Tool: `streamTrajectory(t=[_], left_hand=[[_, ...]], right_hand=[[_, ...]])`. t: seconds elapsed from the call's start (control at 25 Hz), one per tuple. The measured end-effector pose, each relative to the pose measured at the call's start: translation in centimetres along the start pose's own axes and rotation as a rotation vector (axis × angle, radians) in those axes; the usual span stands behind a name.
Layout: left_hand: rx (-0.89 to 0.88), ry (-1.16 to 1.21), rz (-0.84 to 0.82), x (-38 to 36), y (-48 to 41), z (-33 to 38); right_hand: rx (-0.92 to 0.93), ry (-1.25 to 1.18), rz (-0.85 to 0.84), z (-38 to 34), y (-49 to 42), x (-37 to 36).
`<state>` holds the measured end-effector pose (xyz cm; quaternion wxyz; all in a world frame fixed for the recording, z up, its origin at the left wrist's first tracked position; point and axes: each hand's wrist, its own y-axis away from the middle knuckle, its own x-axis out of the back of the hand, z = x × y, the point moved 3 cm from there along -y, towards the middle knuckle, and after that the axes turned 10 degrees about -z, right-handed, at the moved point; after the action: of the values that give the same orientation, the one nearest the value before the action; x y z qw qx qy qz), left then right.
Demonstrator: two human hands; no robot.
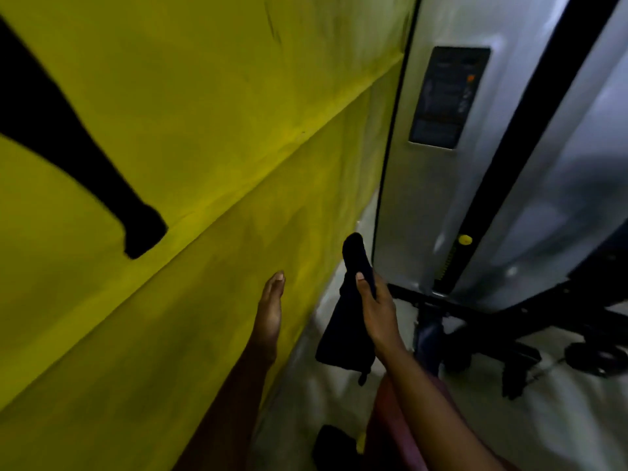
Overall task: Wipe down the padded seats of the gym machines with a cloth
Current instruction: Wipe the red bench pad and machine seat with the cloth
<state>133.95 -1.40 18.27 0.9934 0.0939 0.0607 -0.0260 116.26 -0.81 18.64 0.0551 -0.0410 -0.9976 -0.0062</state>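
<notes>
One cloth [343,334] is showing here. It is looking dark, almost black, soft and crumpled. It is hanging in the air in front of the person, low down near the middle of the picture. Its top end is poking up above the thumb, and the longer part is drooping down under the hand, with a small bit dangling at the bottom.

The right hand [377,311] is holding it. Its grip is clamped on the cloth, with the thumb pressing on the front and the fingers wrapping round behind. The left hand [270,307] is reaching out just beside it with straight fingers lying together, so its grip is apart and holding nothing. I cannot tell if it is touching the wall.

Counting up: two hands, one cloth, one grey gym machine [401,198] standing on the right. The machine is wearing one dark label [448,96], one small yellow knob [465,239] and one long black strip [509,164] running up it. A black metal frame [475,311] is sitting at its foot.

A big yellow wall [204,130] is filling the left side, with one black shape [68,147] painted on it. The floor [306,402] is looking pale. Everything is looking dim and a bit blurry.
</notes>
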Motion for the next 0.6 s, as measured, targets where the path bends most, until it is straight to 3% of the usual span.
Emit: streamTrajectory(t=[0.32,0.6], left_hand=[[0.098,-0.057,-0.508,-12.4,-14.1,1.8],[0.170,-0.194,-1.056,-30.7,-22.9,1.4]], right_hand=[[-0.073,0.056,0.493,0.8,-4.5,10.4],[-0.063,0.075,1.142,0.7,-6.4,19.2]])
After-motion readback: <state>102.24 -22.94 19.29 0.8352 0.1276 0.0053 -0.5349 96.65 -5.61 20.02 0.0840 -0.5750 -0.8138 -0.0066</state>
